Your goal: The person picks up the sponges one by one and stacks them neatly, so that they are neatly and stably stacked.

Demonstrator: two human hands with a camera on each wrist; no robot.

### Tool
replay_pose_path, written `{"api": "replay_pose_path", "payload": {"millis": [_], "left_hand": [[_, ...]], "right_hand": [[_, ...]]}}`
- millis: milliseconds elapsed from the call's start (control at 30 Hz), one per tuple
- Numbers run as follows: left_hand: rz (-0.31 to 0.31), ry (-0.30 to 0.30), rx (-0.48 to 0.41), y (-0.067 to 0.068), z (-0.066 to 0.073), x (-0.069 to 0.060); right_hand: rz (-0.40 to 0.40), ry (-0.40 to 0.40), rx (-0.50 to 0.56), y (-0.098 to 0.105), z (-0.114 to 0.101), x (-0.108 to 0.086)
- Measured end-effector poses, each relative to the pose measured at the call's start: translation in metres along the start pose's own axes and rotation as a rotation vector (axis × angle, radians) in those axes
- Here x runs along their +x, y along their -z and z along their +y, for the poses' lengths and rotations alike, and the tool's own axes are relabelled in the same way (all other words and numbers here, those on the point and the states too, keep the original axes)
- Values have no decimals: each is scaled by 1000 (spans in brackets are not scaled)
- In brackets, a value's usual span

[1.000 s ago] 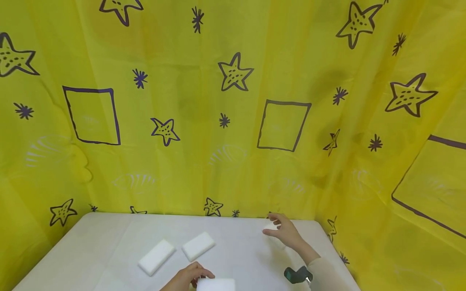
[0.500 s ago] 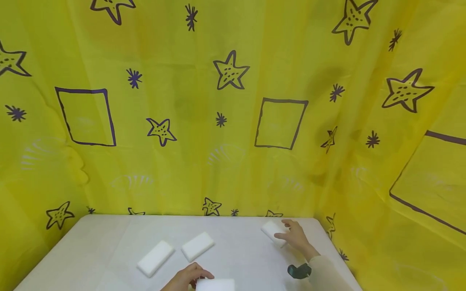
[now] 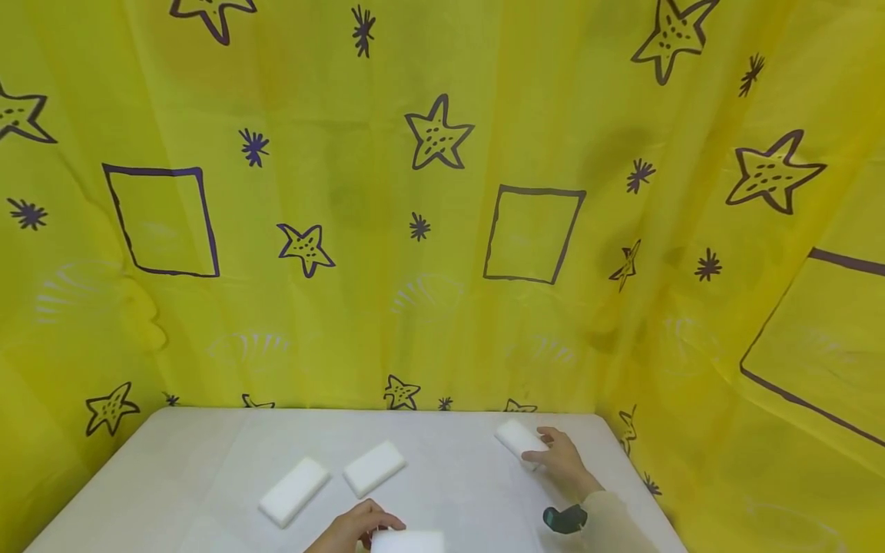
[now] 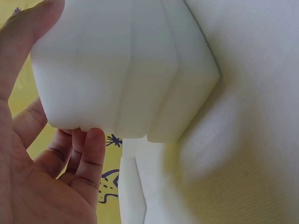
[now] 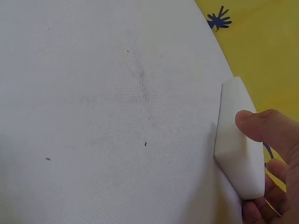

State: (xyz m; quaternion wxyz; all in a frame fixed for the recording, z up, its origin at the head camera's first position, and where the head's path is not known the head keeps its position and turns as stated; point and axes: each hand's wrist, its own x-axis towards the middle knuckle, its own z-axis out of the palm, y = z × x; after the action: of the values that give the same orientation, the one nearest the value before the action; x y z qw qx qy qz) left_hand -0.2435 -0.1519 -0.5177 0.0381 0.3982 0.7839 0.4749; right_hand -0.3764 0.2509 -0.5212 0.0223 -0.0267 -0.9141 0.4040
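Observation:
In the head view, my left hand (image 3: 356, 526) is at the near edge beside a white sponge block (image 3: 408, 541). The left wrist view shows this as a stack of white sponges (image 4: 107, 84) standing on the table, with the thumb and fingertips of that hand gripping its outer end. At the back right, my right hand (image 3: 561, 461) holds another white sponge (image 3: 515, 436) lying on the table. The right wrist view has the thumb on that sponge's face (image 5: 233, 121) and the other fingers curled at its lower end, partly hidden.
Two more white sponges, one at left (image 3: 295, 491) and one nearer the middle (image 3: 374, 468), lie apart on the white-covered table (image 3: 207, 453). A yellow curtain with starfish drawings (image 3: 359, 307) hangs behind and to the right.
My right hand has come down and slightly toward me, and its sponge, mostly covered by the hand before, now shows lying on the table. The left hand stays in place.

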Motion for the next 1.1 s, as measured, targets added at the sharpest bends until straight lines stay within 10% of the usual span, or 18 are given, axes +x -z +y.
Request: {"api": "replay_pose_path", "payload": {"millis": [1100], "left_hand": [[-1, 120, -53, -1, 5, 0]], "right_hand": [[4, -25, -41, -4, 0, 0]]}}
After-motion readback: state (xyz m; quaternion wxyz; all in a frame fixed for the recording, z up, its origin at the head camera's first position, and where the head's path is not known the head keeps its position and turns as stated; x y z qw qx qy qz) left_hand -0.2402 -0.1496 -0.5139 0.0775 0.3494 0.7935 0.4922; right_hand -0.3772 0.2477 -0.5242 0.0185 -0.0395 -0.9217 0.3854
